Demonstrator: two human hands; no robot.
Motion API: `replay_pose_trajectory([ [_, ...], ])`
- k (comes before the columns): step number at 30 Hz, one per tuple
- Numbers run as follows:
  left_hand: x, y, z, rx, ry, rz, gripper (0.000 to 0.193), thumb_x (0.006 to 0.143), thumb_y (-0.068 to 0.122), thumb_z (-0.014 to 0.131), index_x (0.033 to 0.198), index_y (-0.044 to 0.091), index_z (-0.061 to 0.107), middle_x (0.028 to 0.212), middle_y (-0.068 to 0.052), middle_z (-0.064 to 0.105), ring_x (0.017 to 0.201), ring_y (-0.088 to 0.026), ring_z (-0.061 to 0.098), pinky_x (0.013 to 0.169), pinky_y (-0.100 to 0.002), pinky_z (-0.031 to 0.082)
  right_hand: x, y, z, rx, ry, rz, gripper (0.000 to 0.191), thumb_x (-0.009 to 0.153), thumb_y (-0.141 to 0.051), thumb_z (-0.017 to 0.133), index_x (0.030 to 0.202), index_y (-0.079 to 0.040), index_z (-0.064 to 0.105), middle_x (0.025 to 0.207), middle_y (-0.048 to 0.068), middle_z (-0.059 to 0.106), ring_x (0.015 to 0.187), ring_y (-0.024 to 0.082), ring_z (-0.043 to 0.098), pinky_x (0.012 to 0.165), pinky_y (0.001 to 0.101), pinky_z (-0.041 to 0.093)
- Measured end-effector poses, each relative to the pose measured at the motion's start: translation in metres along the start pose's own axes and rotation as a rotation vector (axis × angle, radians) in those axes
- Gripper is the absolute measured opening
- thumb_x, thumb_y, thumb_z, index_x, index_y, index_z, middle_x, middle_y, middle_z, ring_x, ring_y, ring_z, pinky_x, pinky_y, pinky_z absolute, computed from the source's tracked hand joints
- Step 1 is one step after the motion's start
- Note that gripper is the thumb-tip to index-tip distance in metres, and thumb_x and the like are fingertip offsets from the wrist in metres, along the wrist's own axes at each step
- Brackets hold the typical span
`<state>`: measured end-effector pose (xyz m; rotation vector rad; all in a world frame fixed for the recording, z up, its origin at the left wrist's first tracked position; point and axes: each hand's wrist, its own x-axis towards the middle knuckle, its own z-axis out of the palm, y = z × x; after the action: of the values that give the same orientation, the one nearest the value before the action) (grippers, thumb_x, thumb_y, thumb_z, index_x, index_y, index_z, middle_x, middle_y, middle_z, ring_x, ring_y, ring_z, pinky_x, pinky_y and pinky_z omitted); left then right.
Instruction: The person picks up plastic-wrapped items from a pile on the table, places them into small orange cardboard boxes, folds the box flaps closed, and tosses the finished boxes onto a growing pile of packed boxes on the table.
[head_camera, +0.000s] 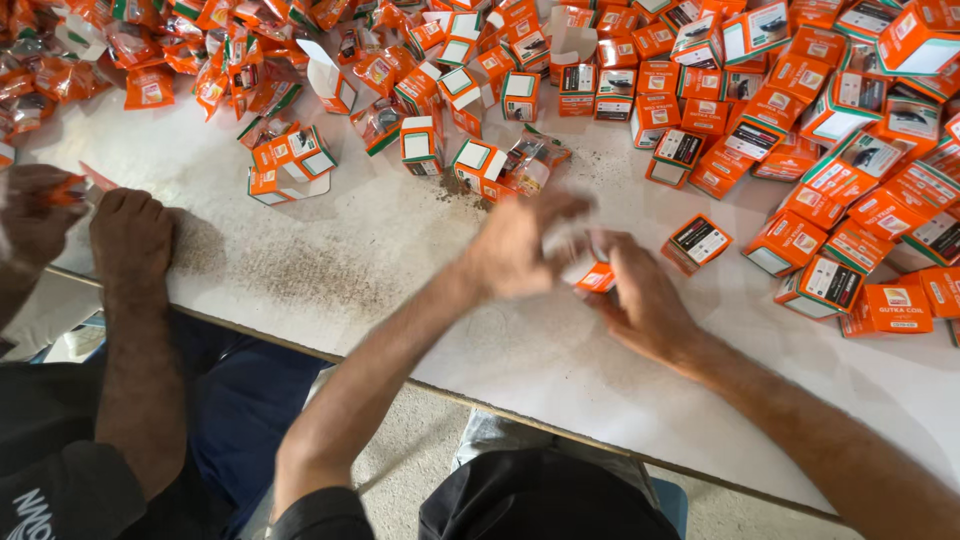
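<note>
Two hands, our left hand (520, 245) and right hand (640, 300), close their fingers on a small orange box (597, 278) near the table's (400, 270) front edge; light, crushable cardboard, we judge, best pinched at its corners.

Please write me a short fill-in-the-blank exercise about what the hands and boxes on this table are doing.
The left hand and right hand together hold one small ____ box.
The table top is ____ in colour.
Most closed boxes lie to the person's ____.
A co-worker's hands rest at the table's ____ end.

Missing words: orange; white; right; left
</note>
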<state>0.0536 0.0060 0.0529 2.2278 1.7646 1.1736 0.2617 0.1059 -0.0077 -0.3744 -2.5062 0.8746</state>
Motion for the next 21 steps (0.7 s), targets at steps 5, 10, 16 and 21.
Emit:
replay_pose_trajectory([
  [5,0.058,-0.076,0.021,0.504,0.111,-0.299,0.068,0.081,0.032,0.079,0.138,0.007,0.052,0.101,-0.025,0.068,0.078,-0.041,0.070,0.060,-0.053,0.055,-0.003,0.002,-0.016,-0.096,0.085,-0.054,0.069,0.095,-0.034,0.069,0.142,0.005,0.037,0.132,0.024,0.050,0.125,0.041,0.046,0.109,0.0539,0.030],
  [10,0.034,-0.104,0.020,0.574,-0.041,-0.219,0.037,0.093,0.019,0.070,0.128,0.014,0.058,0.101,-0.017,0.067,0.092,-0.040,0.070,0.071,-0.053,0.055,-0.001,0.001,-0.024,0.030,0.052,-0.086,0.060,0.095,-0.026,0.071,0.142,0.000,0.045,0.135,0.020,0.054,0.128,0.037,0.051,0.112,0.0479,0.038],
  [16,-0.022,-0.039,-0.022,0.165,0.360,-0.107,0.051,0.083,-0.012,0.059,0.129,0.011,0.058,0.119,-0.021,0.064,0.104,-0.040,0.068,0.082,-0.048,0.059,0.001,-0.009,-0.029,0.169,0.067,0.101,0.068,0.077,-0.026,0.085,0.131,0.000,0.054,0.123,0.015,0.067,0.114,0.031,0.066,0.096,0.0407,0.052],
  [21,-0.057,0.033,-0.005,0.150,0.220,-0.064,0.064,0.065,-0.012,0.063,0.127,0.004,0.059,0.118,-0.022,0.067,0.098,-0.042,0.068,0.078,-0.045,0.059,0.005,-0.007,-0.019,-0.052,0.170,-0.074,0.066,0.063,-0.035,0.095,0.110,0.000,0.064,0.119,0.019,0.069,0.109,0.039,0.065,0.095,0.0466,0.051],
])
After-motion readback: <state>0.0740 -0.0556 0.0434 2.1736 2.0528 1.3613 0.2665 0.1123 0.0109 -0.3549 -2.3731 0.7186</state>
